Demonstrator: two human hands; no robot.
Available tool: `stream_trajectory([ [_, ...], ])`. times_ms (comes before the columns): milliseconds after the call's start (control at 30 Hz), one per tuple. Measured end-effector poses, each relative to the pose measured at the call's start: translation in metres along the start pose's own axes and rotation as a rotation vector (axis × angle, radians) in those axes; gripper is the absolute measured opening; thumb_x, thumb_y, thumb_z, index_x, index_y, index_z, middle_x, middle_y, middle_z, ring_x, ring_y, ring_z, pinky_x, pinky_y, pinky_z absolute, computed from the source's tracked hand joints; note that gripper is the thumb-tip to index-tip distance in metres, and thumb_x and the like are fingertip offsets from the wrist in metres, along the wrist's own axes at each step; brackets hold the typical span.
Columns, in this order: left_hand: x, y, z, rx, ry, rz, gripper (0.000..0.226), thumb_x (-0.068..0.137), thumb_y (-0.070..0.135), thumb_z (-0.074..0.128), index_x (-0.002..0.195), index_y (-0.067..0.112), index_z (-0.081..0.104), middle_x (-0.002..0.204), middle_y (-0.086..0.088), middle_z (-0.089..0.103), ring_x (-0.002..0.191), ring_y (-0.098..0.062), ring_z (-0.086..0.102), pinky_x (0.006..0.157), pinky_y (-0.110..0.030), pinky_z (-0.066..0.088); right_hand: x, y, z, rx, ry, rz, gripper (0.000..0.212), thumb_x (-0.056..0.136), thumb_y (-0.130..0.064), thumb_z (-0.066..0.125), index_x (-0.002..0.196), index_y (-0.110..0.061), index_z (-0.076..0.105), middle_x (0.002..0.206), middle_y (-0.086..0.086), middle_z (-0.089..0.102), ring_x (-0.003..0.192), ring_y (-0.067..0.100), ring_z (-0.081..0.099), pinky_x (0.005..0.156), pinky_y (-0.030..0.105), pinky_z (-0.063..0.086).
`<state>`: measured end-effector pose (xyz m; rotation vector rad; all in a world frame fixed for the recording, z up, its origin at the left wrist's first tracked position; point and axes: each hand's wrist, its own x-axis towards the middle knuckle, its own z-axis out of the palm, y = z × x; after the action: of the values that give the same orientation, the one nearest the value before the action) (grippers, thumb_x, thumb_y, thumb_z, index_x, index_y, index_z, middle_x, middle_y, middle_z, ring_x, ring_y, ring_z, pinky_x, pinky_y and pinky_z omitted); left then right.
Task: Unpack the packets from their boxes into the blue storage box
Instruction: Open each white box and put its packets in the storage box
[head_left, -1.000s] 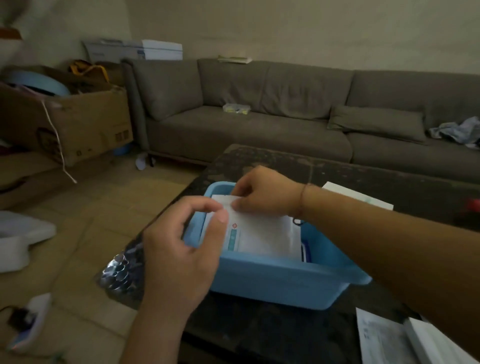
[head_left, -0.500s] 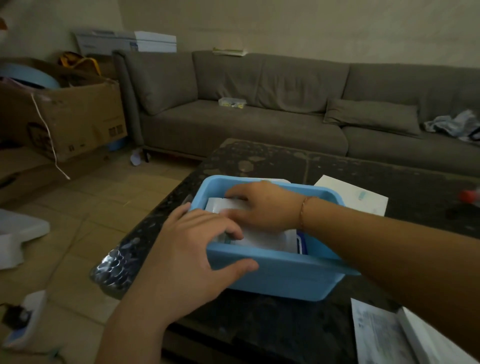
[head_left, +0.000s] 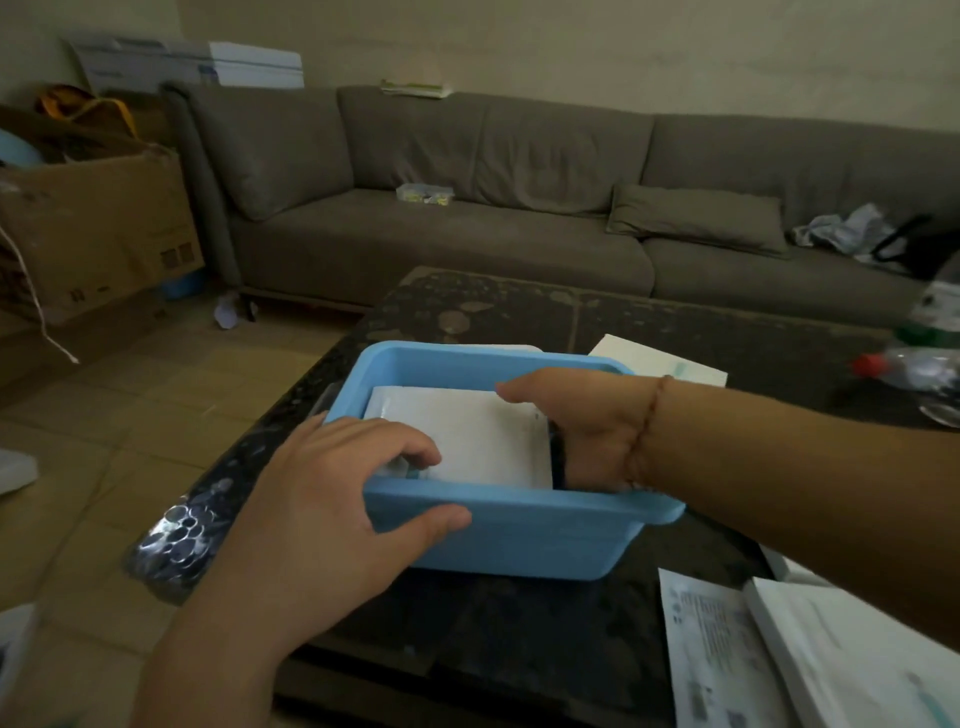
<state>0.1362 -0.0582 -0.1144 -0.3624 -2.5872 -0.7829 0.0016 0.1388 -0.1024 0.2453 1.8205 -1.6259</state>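
The blue storage box (head_left: 545, 540) stands on the dark table (head_left: 509, 629), with white packets (head_left: 467, 436) stacked inside it. My left hand (head_left: 322, 509) grips the box's near-left rim: its fingers curl over the rim onto the packets' corner, and the thumb lies along the outer front wall. My right hand (head_left: 592, 426) is inside the box at the right end of the stack. Its thumb lies over the top packet's far corner, and its fingers are hidden down beside the stack. A flat white box (head_left: 660, 358) lies just behind the storage box.
A printed leaflet (head_left: 711, 649) and a white box (head_left: 857, 660) lie at the table's near right. A red-capped plastic bottle (head_left: 914, 369) lies at the far right. Shiny foil (head_left: 176, 530) sits at the table's left corner. A grey sofa (head_left: 467, 234) and a cardboard carton (head_left: 93, 223) stand beyond.
The packet held above the box has gone down into it. My right hand moved to the stack's right end, and my left hand dropped onto the box's near rim.
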Motion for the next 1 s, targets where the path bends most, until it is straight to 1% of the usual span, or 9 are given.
stream_trajectory([
  [267,-0.003,0.0,0.002,-0.06,0.007,-0.011,0.046,0.067,0.077,0.057,0.099,0.043,0.06,0.098,0.032,0.058,0.105,0.025,0.042,0.095,-0.031,0.04,-0.01,0.005,0.017,-0.161,0.073,-0.057,0.116,0.03,-0.042,0.073,0.14,-0.016,0.043,0.136,0.014,0.051,0.122,0.036,0.052,0.103,0.053,0.042],
  [400,-0.004,-0.003,0.002,-0.079,0.008,0.01,0.045,0.07,0.073,0.056,0.102,0.042,0.059,0.102,0.025,0.062,0.103,0.0,0.055,0.094,-0.04,0.047,-0.016,0.007,0.019,-0.192,0.086,-0.036,0.109,0.038,-0.044,0.075,0.139,-0.019,0.045,0.136,0.011,0.052,0.122,0.034,0.052,0.103,0.051,0.042],
  [467,-0.003,0.0,0.001,-0.053,0.088,0.074,0.043,0.074,0.065,0.056,0.101,0.032,0.063,0.103,0.016,0.065,0.103,-0.01,0.057,0.094,-0.05,0.048,-0.032,0.006,0.027,-0.22,0.117,-0.065,0.091,0.057,-0.042,0.076,0.139,-0.016,0.045,0.135,0.009,0.052,0.123,0.032,0.051,0.105,0.049,0.042],
  [533,-0.004,0.014,0.005,0.021,0.268,0.219,0.038,0.08,0.052,0.061,0.092,0.017,0.068,0.096,0.003,0.067,0.095,-0.019,0.06,0.089,-0.052,0.047,-0.047,0.006,0.026,-0.27,0.198,-0.196,0.062,0.079,-0.038,0.07,0.132,-0.013,0.047,0.123,0.005,0.056,0.114,0.027,0.054,0.098,0.045,0.047],
  [600,-0.01,0.047,0.019,-0.053,0.372,0.405,0.033,0.081,0.04,0.067,0.08,0.007,0.07,0.085,-0.005,0.067,0.083,-0.022,0.06,0.081,-0.044,0.047,-0.074,0.014,0.01,-0.359,0.332,-0.431,0.05,0.086,-0.039,0.066,0.126,-0.015,0.05,0.114,0.002,0.059,0.102,0.019,0.057,0.079,0.033,0.05],
  [700,-0.022,0.089,0.068,-0.228,0.096,0.663,0.034,0.081,0.044,0.073,0.086,0.01,0.075,0.09,-0.004,0.071,0.086,-0.019,0.063,0.079,-0.034,0.049,-0.137,0.042,-0.017,-0.34,0.448,-0.829,0.051,0.087,-0.034,0.065,0.136,-0.028,0.05,0.135,-0.012,0.056,0.12,0.003,0.054,0.089,0.019,0.049],
  [767,-0.029,0.097,0.108,-0.145,-0.177,0.716,0.047,0.08,0.054,0.072,0.109,0.017,0.07,0.115,0.0,0.068,0.11,-0.016,0.058,0.093,-0.034,0.047,-0.172,0.093,-0.044,-0.492,0.625,-0.997,0.038,0.083,-0.037,0.063,0.121,-0.038,0.059,0.122,-0.021,0.062,0.113,-0.005,0.057,0.091,0.014,0.049],
  [867,-0.031,0.089,0.145,0.095,-0.399,0.719,0.067,0.076,0.063,0.065,0.13,0.027,0.054,0.142,0.008,0.052,0.136,-0.013,0.041,0.115,-0.033,0.033,-0.197,0.166,-0.074,-0.834,0.858,-0.87,0.033,0.076,-0.069,0.056,0.099,-0.044,0.057,0.104,-0.028,0.061,0.101,-0.008,0.057,0.088,0.001,0.038],
  [1000,-0.03,0.086,0.158,0.114,-0.465,0.74,0.053,0.081,0.059,0.059,0.128,0.035,0.055,0.136,0.012,0.058,0.128,-0.009,0.048,0.104,-0.036,0.046,-0.193,0.224,-0.094,-1.204,0.807,-0.619,0.055,0.061,-0.085,0.056,0.085,-0.036,0.064,0.091,-0.015,0.063,0.085,0.012,0.063,0.08,0.021,0.048],
])
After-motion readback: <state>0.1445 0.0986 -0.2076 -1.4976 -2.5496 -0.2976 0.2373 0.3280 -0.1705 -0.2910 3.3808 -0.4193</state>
